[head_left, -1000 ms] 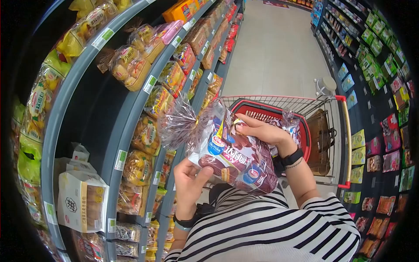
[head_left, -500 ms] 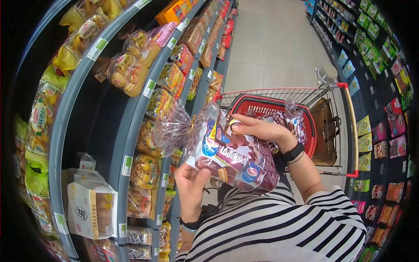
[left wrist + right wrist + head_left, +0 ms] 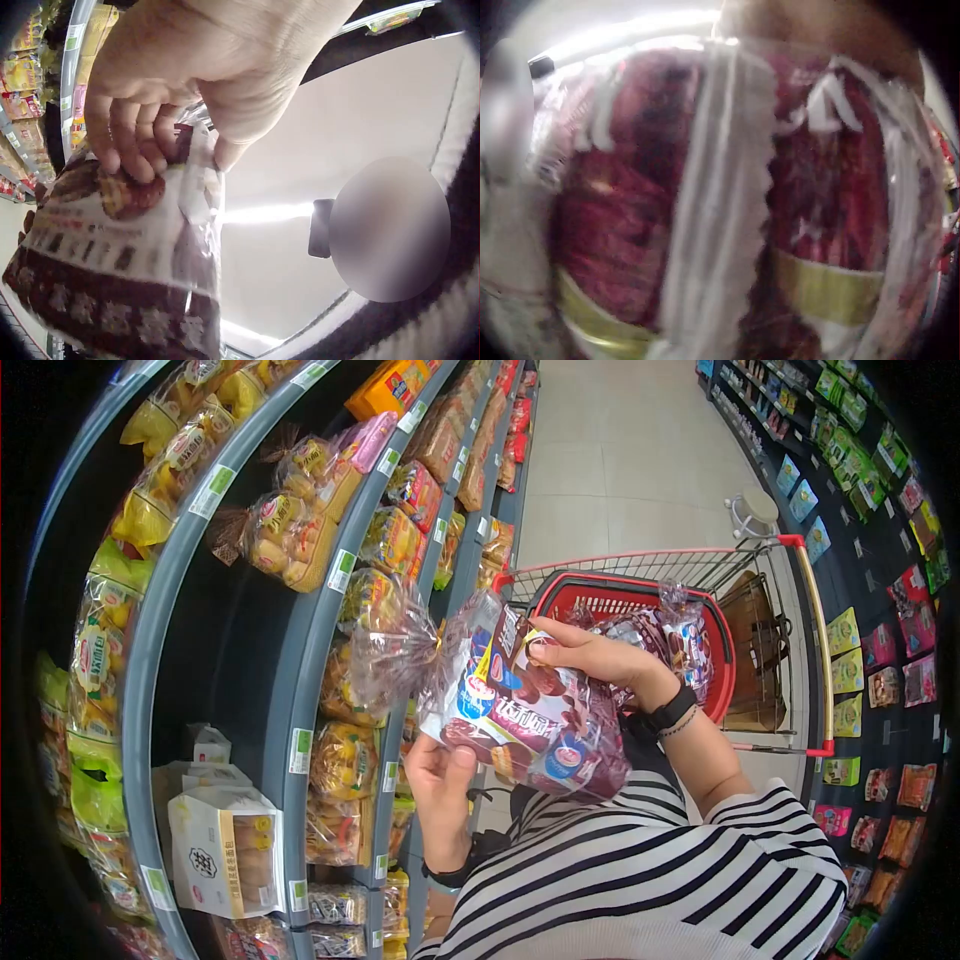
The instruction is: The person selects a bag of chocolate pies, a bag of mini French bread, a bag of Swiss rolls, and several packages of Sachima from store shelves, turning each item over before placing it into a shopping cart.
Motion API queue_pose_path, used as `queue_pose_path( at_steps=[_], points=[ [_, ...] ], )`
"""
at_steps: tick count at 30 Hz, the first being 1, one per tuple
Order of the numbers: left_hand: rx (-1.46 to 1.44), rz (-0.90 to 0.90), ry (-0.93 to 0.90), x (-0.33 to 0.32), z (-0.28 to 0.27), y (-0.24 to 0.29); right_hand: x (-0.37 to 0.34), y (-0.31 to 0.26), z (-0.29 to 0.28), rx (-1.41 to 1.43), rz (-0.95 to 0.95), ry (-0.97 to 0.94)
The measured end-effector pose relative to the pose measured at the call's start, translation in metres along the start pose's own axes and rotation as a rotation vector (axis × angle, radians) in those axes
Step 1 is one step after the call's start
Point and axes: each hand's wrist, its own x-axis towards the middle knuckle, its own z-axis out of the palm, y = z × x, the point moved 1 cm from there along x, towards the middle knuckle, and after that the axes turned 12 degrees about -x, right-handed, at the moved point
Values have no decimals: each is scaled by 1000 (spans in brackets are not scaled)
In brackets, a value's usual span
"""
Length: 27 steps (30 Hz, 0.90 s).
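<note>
A clear bag of purple-wrapped snack cakes (image 3: 545,725) is held in front of the striped shirt, its twisted, gathered end (image 3: 395,650) pointing left. My left hand (image 3: 440,790) pinches the bag's near left edge, thumb on the printed front. In the left wrist view, this hand (image 3: 180,82) has its fingers bent over the printed plastic (image 3: 112,232). Across the upper right side of the bag, my right hand (image 3: 605,660) grips with the thumb on the front; some fingers are hidden. Purple wrappers (image 3: 630,180) fill the right wrist view close up.
Beyond the bag stands a shopping cart (image 3: 815,645) with a red basket (image 3: 725,630) holding similar purple packs (image 3: 685,645). A brown bag (image 3: 755,650) sits in the cart too. Bread shelves (image 3: 300,690) run along the left, snack racks (image 3: 880,630) along the right. A stool (image 3: 755,510) is ahead.
The head view has shifted slightly, showing more of the basket and its packs. Both hands keep hold of the bag, which tilts a little.
</note>
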Motion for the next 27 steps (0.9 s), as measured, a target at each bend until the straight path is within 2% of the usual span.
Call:
queue_pose_path(
  at_steps=[2, 3, 5, 6, 9, 10, 11, 14, 15, 17, 20, 23, 27],
  points=[
    [33, -2, 51, 7, 10, 1, -1, -7, 1, 123, -70, 143],
    [30, -1, 49, 10, 9, -2, 2, -4, 3, 157, -27, 297],
    [100, -19, 29, 16, 4, -8, 7, -1, -1, 123, -175, 447],
    [27, -53, 29, 19, 12, -6, 11, 0, -1, 156, -220, 531],
    [135, -50, 25, 29, 8, -22, 3, -4, 1, 242, -210, 534],
    [71, -83, 47, 32, 8, -26, 3, -1, 0, 260, -228, 505],
    [64, -75, 53, 34, 5, -30, -1, -2, -1, 146, -186, 495],
    [78, -71, 99, 40, -1, -34, -16, -13, -3, 79, -182, 438],
    [70, -59, 109, 41, -2, -33, -20, -17, -5, 103, -206, 397],
    [-91, -153, 154, 42, -5, -31, -22, -21, -6, 112, -234, 333],
    [-103, -157, 145, 45, -6, -29, -20, -24, -4, 88, -340, 303],
    [-87, -149, 141, 47, -10, -37, -19, -22, -6, 158, -144, 304],
    [-35, -171, 121, 48, -8, -38, -14, -18, -3, 244, -152, 354]
  ],
)
